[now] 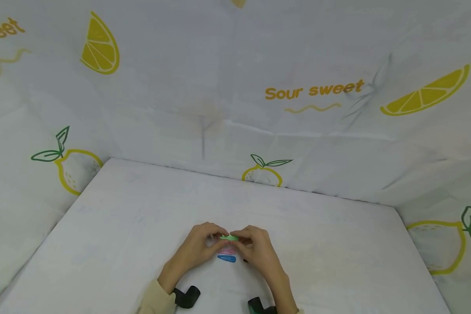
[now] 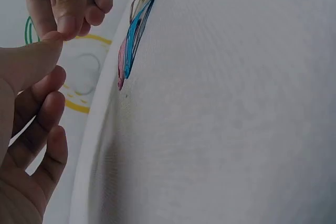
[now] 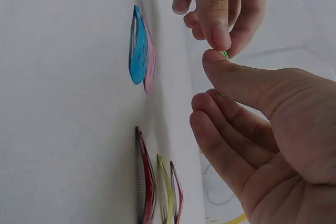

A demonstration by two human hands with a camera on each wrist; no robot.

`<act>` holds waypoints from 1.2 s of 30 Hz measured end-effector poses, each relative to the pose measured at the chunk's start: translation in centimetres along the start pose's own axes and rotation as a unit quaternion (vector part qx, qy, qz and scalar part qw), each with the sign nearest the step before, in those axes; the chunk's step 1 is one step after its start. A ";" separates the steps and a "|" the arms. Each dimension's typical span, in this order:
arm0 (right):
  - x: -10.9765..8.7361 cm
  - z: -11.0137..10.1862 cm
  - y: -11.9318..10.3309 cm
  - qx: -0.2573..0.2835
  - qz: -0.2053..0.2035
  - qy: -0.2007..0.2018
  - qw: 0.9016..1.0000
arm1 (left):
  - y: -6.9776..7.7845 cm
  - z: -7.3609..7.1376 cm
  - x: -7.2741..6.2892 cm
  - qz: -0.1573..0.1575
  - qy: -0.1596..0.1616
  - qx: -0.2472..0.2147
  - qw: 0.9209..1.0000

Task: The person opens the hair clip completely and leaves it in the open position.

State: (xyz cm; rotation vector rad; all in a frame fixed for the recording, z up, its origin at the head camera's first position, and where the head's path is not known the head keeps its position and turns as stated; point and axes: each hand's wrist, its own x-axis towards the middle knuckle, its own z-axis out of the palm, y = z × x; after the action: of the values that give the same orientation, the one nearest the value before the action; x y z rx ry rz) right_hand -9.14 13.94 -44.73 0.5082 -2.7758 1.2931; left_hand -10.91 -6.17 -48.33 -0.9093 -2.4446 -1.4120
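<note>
A green snap hair clip (image 1: 229, 237) is pinched between both hands, just above the table. My left hand (image 1: 198, 244) grips one end with thumb and forefinger, and my right hand (image 1: 257, 246) pinches the other end. In the right wrist view the fingers cover most of it; only slivers of green show. Directly below the hands, a blue hair clip (image 1: 226, 258) and a pink hair clip (image 1: 226, 251) lie side by side on the table. The left wrist view shows the thumbs meeting, with the green clip hidden.
Near my right hand lie a dark red hair clip (image 3: 148, 187), a yellow one (image 3: 168, 192) and another red one (image 3: 177, 187). The white table (image 1: 141, 209) meets a lemon-printed cloth (image 1: 172, 78) at its back and sides.
</note>
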 end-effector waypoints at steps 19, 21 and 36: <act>-1.5 -0.4 -0.7 0.071 -0.043 0.054 0.995 | 1.1 -0.3 -0.1 0.075 0.052 -0.006 0.996; -1.5 -0.3 -0.7 0.078 -0.045 0.064 0.994 | 1.1 -0.3 -0.1 0.080 0.055 -0.006 0.995; -1.6 0.5 -1.0 0.071 -0.033 0.134 0.988 | 1.4 0.4 -0.2 0.100 0.076 -0.001 0.992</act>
State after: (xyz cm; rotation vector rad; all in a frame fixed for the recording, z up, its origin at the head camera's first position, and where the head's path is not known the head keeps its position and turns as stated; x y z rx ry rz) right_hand -7.32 13.42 -44.56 0.3940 -2.4439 1.4330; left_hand -9.91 -5.38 -47.60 -0.9773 -2.1747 -1.3602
